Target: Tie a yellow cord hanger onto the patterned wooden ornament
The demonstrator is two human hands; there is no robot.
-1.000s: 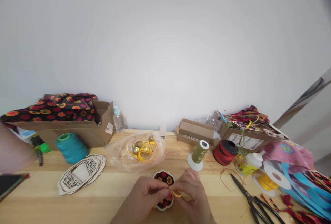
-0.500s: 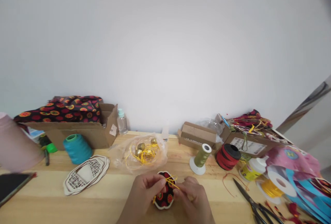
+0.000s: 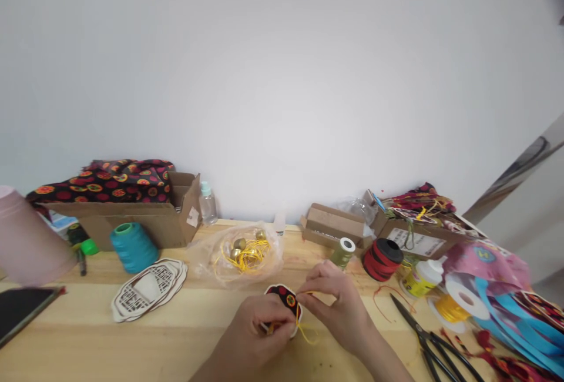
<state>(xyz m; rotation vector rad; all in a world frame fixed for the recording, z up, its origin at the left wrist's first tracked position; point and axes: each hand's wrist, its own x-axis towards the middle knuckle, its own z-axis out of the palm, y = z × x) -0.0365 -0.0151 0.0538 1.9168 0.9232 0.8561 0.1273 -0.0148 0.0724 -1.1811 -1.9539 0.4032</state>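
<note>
My left hand (image 3: 258, 332) pinches the lower edge of a small scalloped ornament (image 3: 285, 296), which is covered in black patterned fabric with a pale rim. The fingers hide part of the ornament. From the ornament's right side runs a yellow cord (image 3: 298, 315), with a loose loop hanging below. Thumb and forefinger of my right hand (image 3: 332, 302) are closed on the cord, just right of the ornament. Beyond both hands lies a clear plastic bag (image 3: 207, 261) with brass bells (image 3: 240, 244) and more yellow cord.
Left are a teal thread cone (image 3: 133, 248), wooden cutouts (image 3: 150, 291) and a cardboard box (image 3: 132, 223). Black scissors (image 3: 425, 338), a glue bottle (image 3: 422, 279) and a yellow cord spool (image 3: 458, 302) lie right. An olive thread spool (image 3: 343, 251) stands behind my right hand.
My right hand has moved up and rightward with the cord, partly covering the olive spool. My left hand has shifted over the ornament's lower part, and the ornament has turned.
</note>
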